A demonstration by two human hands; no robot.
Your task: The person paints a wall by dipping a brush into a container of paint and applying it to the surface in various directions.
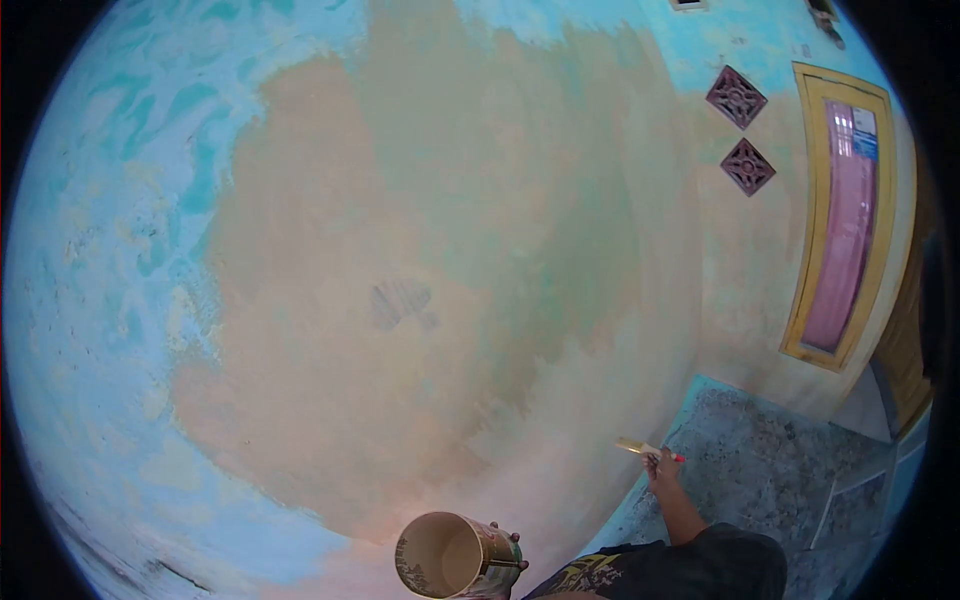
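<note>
At the bottom of the view my left hand [519, 552] is closed around the side of a paint can [498, 562]. The can is tilted so its wide mouth and pale, paint-coated inside face me. Farther right, my right hand [659, 468] grips a paintbrush [643, 449] by its handle. The brush's bristles point left toward the wall, and a red handle end shows beyond my fingers. In front is a wall [430, 230] with a large beige-peach painted area over light blue and turquoise. Greenish patches show through it, and a grey smudge [403, 304] marks its middle.
On the right, an adjoining wall holds two diamond-shaped vent blocks [737, 97] and a yellow-framed window [800, 300] with a pink pane. Below it lies a stained grey floor [745, 455] meeting the wall base. My dark shirt [660, 570] fills the lower edge.
</note>
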